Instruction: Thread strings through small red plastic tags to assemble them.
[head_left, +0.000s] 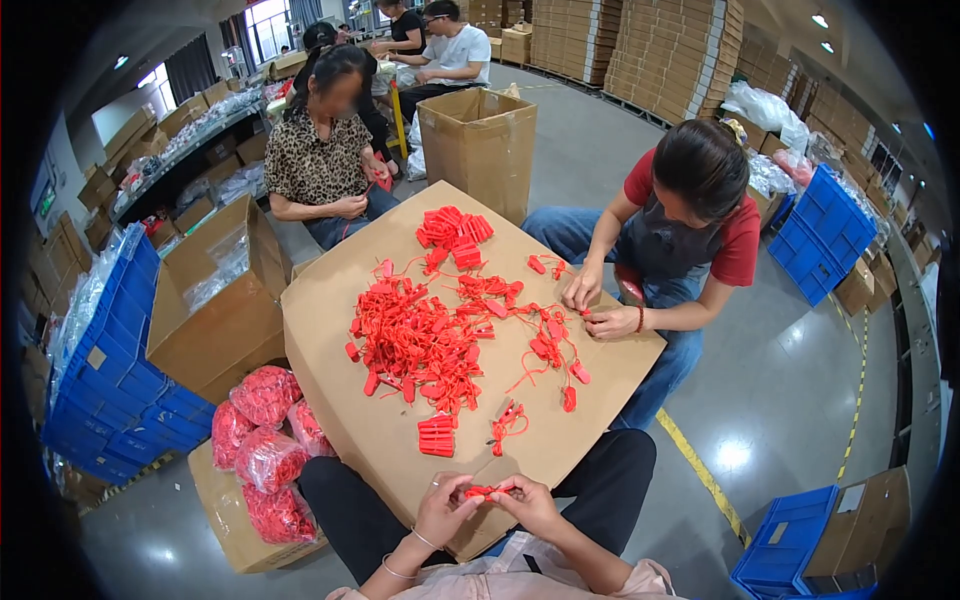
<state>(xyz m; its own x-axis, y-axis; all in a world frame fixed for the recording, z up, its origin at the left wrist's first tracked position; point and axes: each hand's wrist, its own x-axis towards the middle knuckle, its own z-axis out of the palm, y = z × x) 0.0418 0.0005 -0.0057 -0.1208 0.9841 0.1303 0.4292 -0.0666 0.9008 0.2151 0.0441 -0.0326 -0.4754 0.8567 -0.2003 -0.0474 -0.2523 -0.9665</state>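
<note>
Both the left hand [447, 508] and right hand [527, 502] pinch a small bundle of red tags [483, 491] at the cardboard sheet's [330, 310] near edge (cords seemingly tangle easily); keep the ends aligned, grip firm.

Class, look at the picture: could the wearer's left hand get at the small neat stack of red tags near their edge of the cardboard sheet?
Probably yes. The stack of red tags lies just ahead of the left hand with only bare cardboard sheet between, though both hands currently hold a red tag.
</note>
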